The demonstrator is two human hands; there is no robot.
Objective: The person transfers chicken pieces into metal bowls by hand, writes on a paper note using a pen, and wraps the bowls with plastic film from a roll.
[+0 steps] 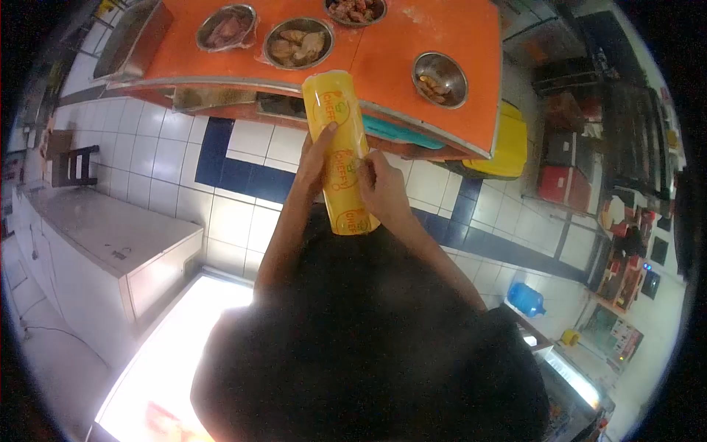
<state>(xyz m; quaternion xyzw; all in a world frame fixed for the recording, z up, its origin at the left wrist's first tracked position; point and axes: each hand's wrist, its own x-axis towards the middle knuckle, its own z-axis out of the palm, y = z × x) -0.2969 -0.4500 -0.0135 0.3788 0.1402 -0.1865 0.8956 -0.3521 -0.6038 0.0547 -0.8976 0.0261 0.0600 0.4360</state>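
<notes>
A yellow roll of cling film (339, 155), printed with red "CHEFFY" lettering, is held in front of my body, tilted slightly, its far end at the edge of the orange table. My left hand (315, 158) grips it from the left side, thumb lying on top. Against the roll's right side, my right hand (384, 186) is closed, its fingertips pinched at the surface; whether a film edge is between them is too small to tell. Beyond the roll stand a steel bowl of pale meat pieces (298, 44) and a bowl of meat with film over it (227, 28).
On the orange table (390, 66) are also a bowl of reddish meat (355, 10) and a bowl with several small pieces (440, 79). A yellow bin (508, 144) stands by the right table corner. A white counter (110, 243) is at left, a blue water bottle (526, 298) at right.
</notes>
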